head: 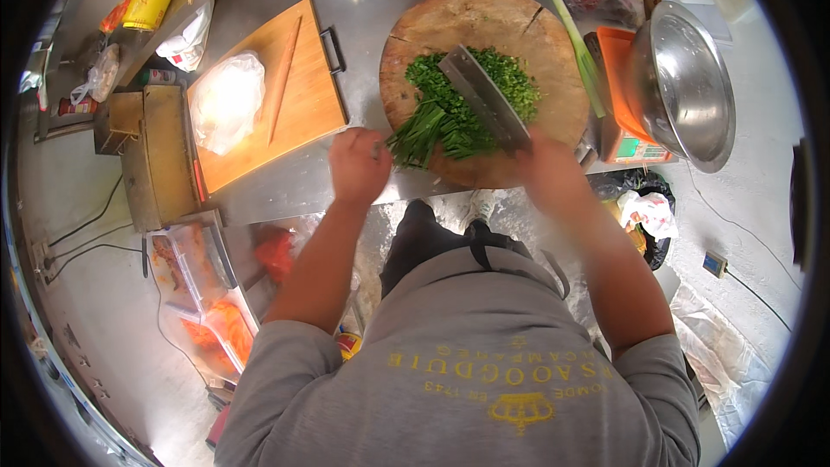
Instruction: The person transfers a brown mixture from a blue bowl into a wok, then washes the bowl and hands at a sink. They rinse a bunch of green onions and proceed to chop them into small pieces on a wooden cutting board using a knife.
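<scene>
A cleaver (pixel 486 98) lies slantwise over a heap of chopped green leaves (pixel 512 87), its handle end in my right hand (pixel 554 175), which is blurred. Longer cut green stalks (pixel 431 130), chive-like, fan out on the near left of the heap. All of it rests on a round wooden chopping block (pixel 480 13). Beside the block's left edge, close to the stalk tips, is my left hand (pixel 358 165) with curled fingers; whether anything is inside them is hidden.
On the steel counter (pixel 360 32), a wooden board (pixel 311 91) at left bears a rolling pin (pixel 285 78) and a white plastic-wrapped lump (pixel 227 104). A leek-like stalk (pixel 564 19) lies along the block's right. Farther right, a steel bowl (pixel 694 91) sits tilted on an orange-topped scale (pixel 619 78).
</scene>
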Tool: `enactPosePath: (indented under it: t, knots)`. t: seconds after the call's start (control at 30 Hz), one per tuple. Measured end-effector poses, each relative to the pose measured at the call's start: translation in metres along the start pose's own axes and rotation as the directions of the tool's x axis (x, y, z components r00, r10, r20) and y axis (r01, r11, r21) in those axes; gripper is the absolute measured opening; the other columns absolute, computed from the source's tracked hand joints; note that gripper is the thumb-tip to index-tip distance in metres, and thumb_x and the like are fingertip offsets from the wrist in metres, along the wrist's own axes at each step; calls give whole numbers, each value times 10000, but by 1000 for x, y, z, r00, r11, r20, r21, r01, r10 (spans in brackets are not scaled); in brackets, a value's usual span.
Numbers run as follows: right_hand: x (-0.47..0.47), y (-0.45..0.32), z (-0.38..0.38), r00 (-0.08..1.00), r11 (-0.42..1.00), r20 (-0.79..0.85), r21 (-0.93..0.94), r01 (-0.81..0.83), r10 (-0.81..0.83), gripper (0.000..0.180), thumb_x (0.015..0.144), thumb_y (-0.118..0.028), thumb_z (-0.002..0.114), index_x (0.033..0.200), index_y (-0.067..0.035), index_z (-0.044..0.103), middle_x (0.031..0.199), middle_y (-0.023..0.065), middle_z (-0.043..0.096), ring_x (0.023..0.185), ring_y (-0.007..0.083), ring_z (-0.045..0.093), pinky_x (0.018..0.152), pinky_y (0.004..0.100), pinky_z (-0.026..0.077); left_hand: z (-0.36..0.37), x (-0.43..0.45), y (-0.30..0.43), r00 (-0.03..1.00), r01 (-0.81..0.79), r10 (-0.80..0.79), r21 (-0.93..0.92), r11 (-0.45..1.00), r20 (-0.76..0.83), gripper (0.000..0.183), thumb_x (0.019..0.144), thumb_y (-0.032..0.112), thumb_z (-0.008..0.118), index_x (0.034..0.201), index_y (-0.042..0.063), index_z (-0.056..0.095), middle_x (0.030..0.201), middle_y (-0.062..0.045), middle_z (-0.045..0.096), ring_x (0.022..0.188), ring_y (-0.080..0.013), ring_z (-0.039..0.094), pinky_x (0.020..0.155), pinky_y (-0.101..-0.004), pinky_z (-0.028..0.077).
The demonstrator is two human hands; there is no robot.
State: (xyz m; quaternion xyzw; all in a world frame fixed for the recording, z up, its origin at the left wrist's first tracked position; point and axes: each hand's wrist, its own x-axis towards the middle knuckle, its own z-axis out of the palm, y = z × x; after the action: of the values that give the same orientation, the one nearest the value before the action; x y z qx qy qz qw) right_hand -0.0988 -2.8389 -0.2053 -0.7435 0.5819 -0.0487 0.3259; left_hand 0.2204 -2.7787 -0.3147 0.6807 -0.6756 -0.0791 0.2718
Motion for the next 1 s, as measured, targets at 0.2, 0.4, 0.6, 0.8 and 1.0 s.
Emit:
enactPosePath:
  t: [0.2,0.4,0.6,0.8,1.0]
  knots:
    - [5,-15,2,999,999,-32,-35,-27,26,208,937,-96,611,1047,26,484,874,321,659,888,508,644,801,561,497,-23,-22,-47,901,-39,-97,303,952,422,170,800,203,701,943,112,699,1053,-83,659,1073,-307,591,910,-474,455]
    - [11,-17,1,1000,1000,-30,-17,-5,4,208,935,-88,614,1051,22,480,867,319,660,875,504,650,788,559,507,-30,-58,-75,855,-164,-20,306,938,519,121,799,184,677,893,108,670,979,-86,651,1031,-319,599,906,-478,464]
    - [9,-13,-5,999,1000,-32,6,17,-17,203,931,-85,615,1048,24,490,863,319,661,876,505,650,789,559,509,-83,-80,-72,942,-11,-20,90,996,336,133,774,69,699,888,77,630,923,-126,677,953,-357,635,890,-489,489]
    - [4,-13,-8,999,1000,-34,3,20,-20,205,930,-81,614,1054,26,491,854,320,661,867,508,651,783,560,509,-108,-65,-36,992,120,-119,-46,992,36,101,849,32,679,900,44,592,1018,-138,735,877,-318,687,785,-409,541]
    - [-1,-21,-10,998,999,-39,-9,40,-40,216,922,-70,618,1061,29,486,833,316,657,841,508,651,764,566,507,-82,-11,-27,908,408,-415,-359,840,60,72,909,83,632,946,39,589,1103,-156,755,931,-319,731,840,-368,554]
